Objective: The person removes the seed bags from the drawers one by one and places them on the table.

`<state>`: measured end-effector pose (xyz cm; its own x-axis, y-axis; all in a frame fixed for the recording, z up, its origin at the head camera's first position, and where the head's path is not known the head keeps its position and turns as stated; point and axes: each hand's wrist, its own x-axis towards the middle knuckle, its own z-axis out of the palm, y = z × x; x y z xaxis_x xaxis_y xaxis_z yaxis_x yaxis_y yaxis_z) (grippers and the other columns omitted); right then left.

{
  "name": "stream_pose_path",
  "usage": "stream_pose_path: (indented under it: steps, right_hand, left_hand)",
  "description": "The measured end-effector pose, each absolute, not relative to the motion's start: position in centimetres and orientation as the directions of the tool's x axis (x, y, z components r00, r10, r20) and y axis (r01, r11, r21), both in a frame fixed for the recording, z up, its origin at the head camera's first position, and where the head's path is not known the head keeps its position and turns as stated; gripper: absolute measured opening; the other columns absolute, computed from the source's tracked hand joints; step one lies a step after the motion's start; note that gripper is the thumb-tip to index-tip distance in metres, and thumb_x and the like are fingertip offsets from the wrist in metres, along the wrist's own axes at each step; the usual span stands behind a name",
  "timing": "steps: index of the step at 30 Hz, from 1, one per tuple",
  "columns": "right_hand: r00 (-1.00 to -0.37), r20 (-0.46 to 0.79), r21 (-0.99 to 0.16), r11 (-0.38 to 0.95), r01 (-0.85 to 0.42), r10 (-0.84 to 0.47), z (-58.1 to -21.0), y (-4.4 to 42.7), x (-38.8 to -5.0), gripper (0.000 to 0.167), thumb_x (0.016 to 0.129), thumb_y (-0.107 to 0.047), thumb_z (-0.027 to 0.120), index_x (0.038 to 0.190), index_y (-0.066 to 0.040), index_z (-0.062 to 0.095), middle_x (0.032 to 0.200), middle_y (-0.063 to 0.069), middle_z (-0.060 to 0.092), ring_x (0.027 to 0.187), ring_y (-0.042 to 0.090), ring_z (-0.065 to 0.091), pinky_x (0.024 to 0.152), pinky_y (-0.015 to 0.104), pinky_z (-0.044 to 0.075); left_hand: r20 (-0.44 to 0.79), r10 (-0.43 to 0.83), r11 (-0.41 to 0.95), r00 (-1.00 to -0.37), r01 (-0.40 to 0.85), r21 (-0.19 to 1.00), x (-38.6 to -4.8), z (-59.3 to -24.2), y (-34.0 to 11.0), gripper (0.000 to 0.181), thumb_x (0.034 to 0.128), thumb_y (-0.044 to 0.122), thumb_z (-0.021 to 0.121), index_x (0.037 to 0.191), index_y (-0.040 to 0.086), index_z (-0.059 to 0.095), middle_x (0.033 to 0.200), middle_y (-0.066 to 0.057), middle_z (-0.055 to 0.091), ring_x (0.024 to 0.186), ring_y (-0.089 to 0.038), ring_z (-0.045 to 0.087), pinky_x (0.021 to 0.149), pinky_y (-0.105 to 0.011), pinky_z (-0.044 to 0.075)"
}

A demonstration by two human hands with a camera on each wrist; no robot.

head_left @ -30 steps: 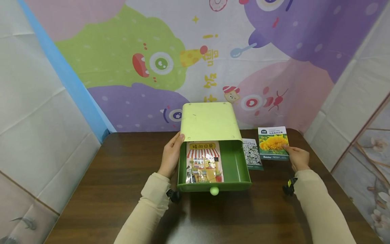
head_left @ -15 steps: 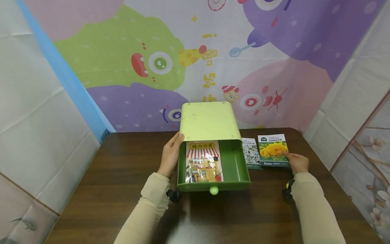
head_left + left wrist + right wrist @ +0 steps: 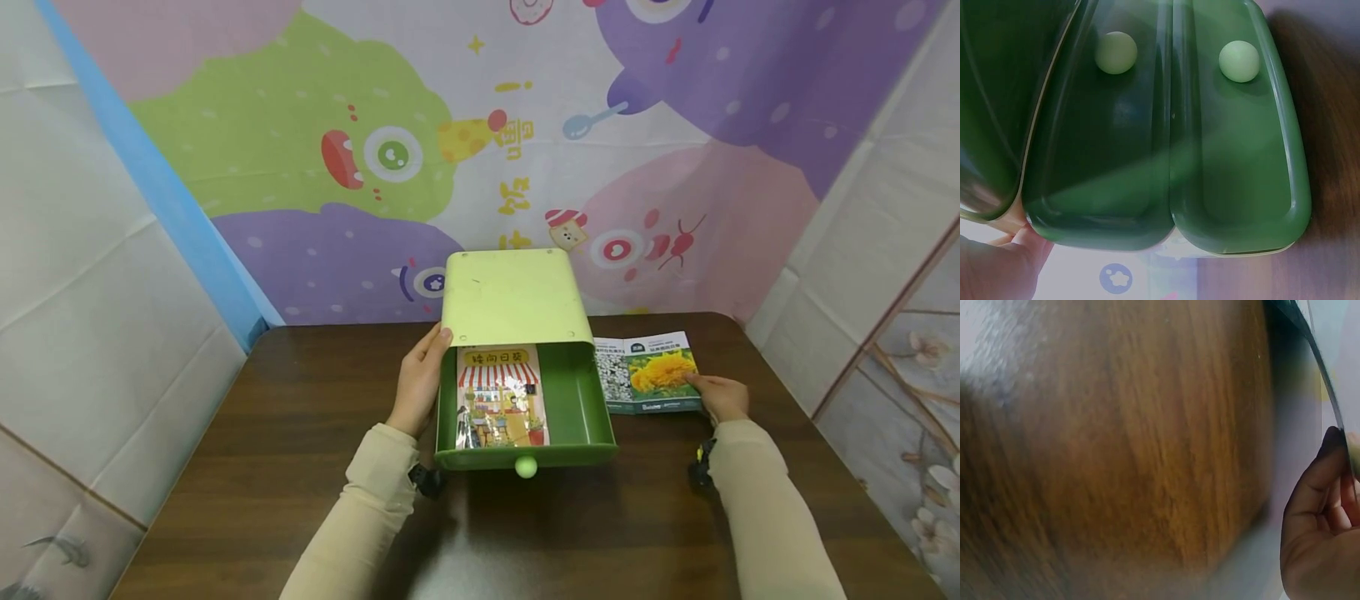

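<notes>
A drawer cabinet with a pale green shell [image 3: 517, 296] stands at the back of the table, its top drawer [image 3: 577, 392] pulled out. Inside that drawer, on the left, lies a packet with a striped awning picture [image 3: 501, 400]. My left hand [image 3: 418, 379] rests along the cabinet's left side, thumb by the front top corner; its other fingers are mostly hidden. Between thumb and fingers my right hand [image 3: 720, 398] pinches the right edge of a yellow-flower seed packet [image 3: 662, 375]. This packet overlaps a white-flower seed packet [image 3: 613, 375] beside the cabinet. The right wrist view shows the hand [image 3: 1322, 519] gripping a thin edge.
Two closed lower drawers with round knobs [image 3: 1240, 61] show in the left wrist view. Brown wooden table [image 3: 300, 467] surrounds the cabinet. Behind it hangs a cartoon cloth [image 3: 337, 275], and pale panels [image 3: 90, 292] flank the table.
My right hand has brought the yellow-flower seed packet down and then left, until it overlaps the white-flower seed packet. The left hand and the drawer have stayed put.
</notes>
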<state>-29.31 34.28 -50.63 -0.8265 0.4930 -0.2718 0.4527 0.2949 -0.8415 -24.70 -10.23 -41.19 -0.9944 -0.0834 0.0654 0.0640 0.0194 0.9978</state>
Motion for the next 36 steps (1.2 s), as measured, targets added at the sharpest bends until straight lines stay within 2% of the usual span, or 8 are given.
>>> stream_pose_path:
  steps: [5,10,18,25,36]
  right_hand:
    - [-0.836,-0.263,-0.811,0.359,0.462,0.481,-50.2,34.0,-29.1,0.063,0.094,-0.041,0.062,0.132,0.009,0.055,0.141,0.029,0.049,0.122,0.037,0.049,0.105,0.047,0.044]
    - [-0.831,-0.279,-0.764,0.412,0.496,0.482,-49.8,33.8,-29.0,0.066,0.092,-0.045,0.061,0.13,0.01,0.057,0.138,0.029,0.051,0.125,0.04,0.05,0.109,0.049,0.041]
    - [-0.882,-0.223,-0.69,0.571,0.444,0.416,-49.3,33.4,-28.5,0.053,0.095,-0.033,0.061,0.123,0.012,0.062,0.131,0.031,0.056,0.117,0.044,0.053,0.097,0.052,0.046]
    - [-0.904,-0.176,-0.612,0.677,0.41,0.388,-49.4,33.2,-28.7,0.051,0.094,-0.032,0.061,0.119,0.012,0.064,0.125,0.031,0.06,0.111,0.046,0.056,0.091,0.053,0.048]
    - [-0.906,-0.174,-0.576,0.707,0.411,0.385,-49.9,33.3,-29.3,0.044,0.094,-0.028,0.063,0.114,0.012,0.066,0.117,0.03,0.064,0.101,0.044,0.059,0.082,0.052,0.049]
  left_hand:
    - [0.062,-0.078,-0.001,-0.995,0.062,0.998,-24.8,-41.4,-10.2,0.063,0.0983,0.051,0.052,0.15,0.016,0.041,0.156,-0.003,0.039,0.145,-0.021,0.034,0.119,-0.042,0.033]
    - [0.064,-0.076,0.007,-0.995,0.064,0.998,-24.8,-41.4,-10.2,0.064,0.098,0.053,0.052,0.15,0.017,0.041,0.156,-0.003,0.039,0.145,-0.021,0.034,0.119,-0.042,0.032]
    - [0.067,-0.076,0.028,-0.995,0.065,0.997,-24.7,-41.3,-10.3,0.064,0.0977,0.054,0.051,0.15,0.018,0.042,0.156,-0.002,0.039,0.146,-0.021,0.032,0.12,-0.042,0.031]
    - [0.066,-0.078,0.027,-0.995,0.064,0.998,-24.7,-41.4,-10.3,0.064,0.0976,0.054,0.051,0.15,0.018,0.042,0.155,-0.002,0.04,0.146,-0.021,0.033,0.12,-0.042,0.031]
    - [0.074,-0.07,0.0,-0.995,0.075,0.997,-24.7,-41.5,-10.3,0.063,0.0981,0.052,0.052,0.15,0.017,0.041,0.155,-0.004,0.039,0.145,-0.022,0.035,0.119,-0.045,0.033]
